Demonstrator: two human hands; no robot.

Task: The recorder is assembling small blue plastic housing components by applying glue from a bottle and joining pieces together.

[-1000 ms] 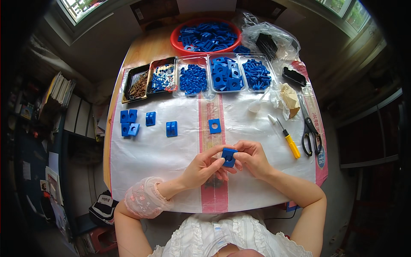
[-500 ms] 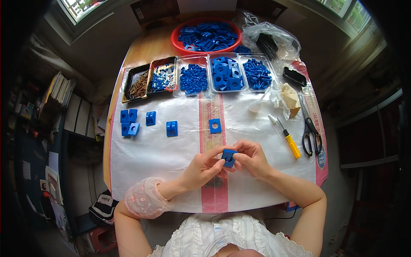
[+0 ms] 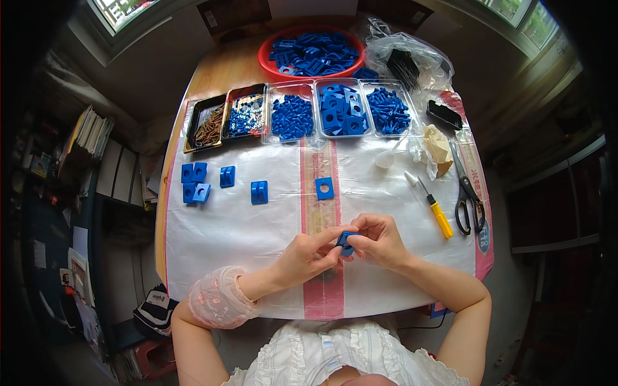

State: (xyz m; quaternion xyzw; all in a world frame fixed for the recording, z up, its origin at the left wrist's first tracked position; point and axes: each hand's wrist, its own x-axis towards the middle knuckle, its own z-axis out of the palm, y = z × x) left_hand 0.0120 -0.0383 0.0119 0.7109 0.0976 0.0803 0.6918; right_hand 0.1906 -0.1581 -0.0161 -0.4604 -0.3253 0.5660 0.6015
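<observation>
Between my two hands, close to the table's front, is a small blue plastic block (image 3: 346,242), partly covered by the fingers. My left hand (image 3: 314,252) grips it from the left, with a finger along its top edge. From the other side my right hand (image 3: 378,242) pinches it, the thumb lying across its face. Just beyond them lies a square blue plate with a round hole (image 3: 324,188). Further left are a ridged blue block (image 3: 259,192), another one (image 3: 227,177) and a cluster of several blue square pieces (image 3: 195,183).
Trays of brown screws (image 3: 209,126), small metal and blue parts (image 3: 245,117), blue pegs (image 3: 292,118), holed plates (image 3: 341,109) and blue screw-like parts (image 3: 387,112) form a row. Behind stands a red basin (image 3: 262,63). A yellow-handled screwdriver (image 3: 441,220) and black-handled scissors (image 3: 468,202) lie right.
The blue block has tilted in my hands, and my right thumb now covers more of its face. My left index finger has moved along its top edge.
</observation>
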